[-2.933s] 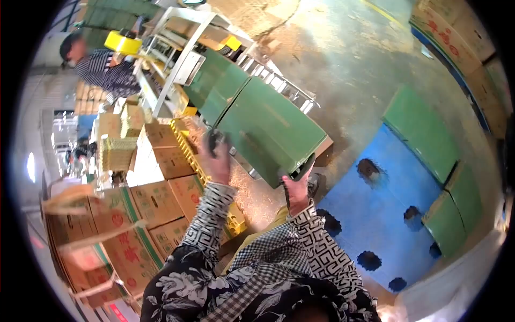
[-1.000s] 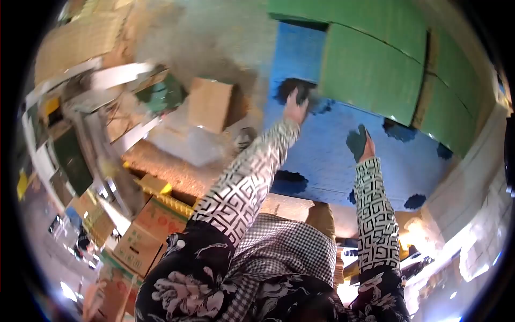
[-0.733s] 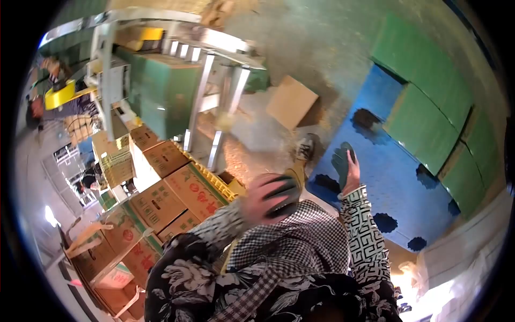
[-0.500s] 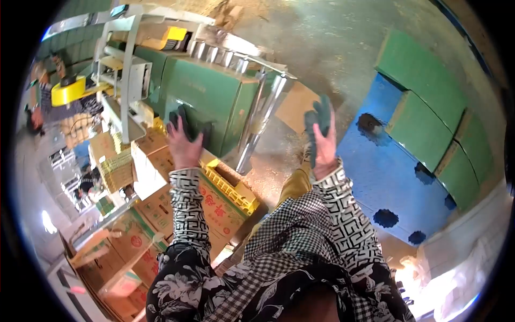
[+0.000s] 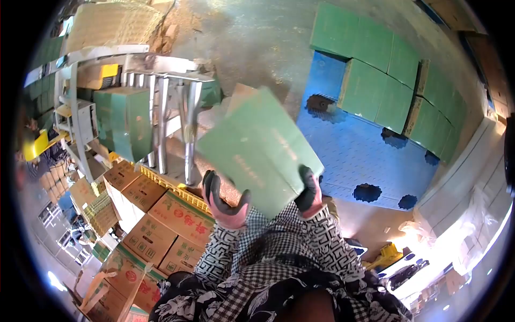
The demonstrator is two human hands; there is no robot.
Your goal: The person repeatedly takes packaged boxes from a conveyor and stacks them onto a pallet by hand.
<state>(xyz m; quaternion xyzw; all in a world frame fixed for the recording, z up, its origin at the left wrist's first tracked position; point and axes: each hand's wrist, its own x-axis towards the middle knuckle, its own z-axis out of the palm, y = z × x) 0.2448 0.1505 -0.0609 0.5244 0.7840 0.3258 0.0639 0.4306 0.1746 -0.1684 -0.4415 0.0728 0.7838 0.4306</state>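
A green carton is held up in front of me, tilted, its broad printed face towards me. My right hand, in a dark-palmed pink glove, grips its lower right edge, with dark fingers over the corner. On the lower left edge sits my left hand, gloved the same way, thumb against the carton and fingers curved at its side. The carton's underside and far side are hidden.
A roller conveyor stands at left with another green carton on it. To the right, stacked green cartons rest on a blue pallet with dark holes. Brown printed cartons and a yellow plastic crate are at lower left.
A green carton has left the conveyor rollers and is now between my hands. My view has turned right towards the pallet, and both hands have come closer together and nearer my body.
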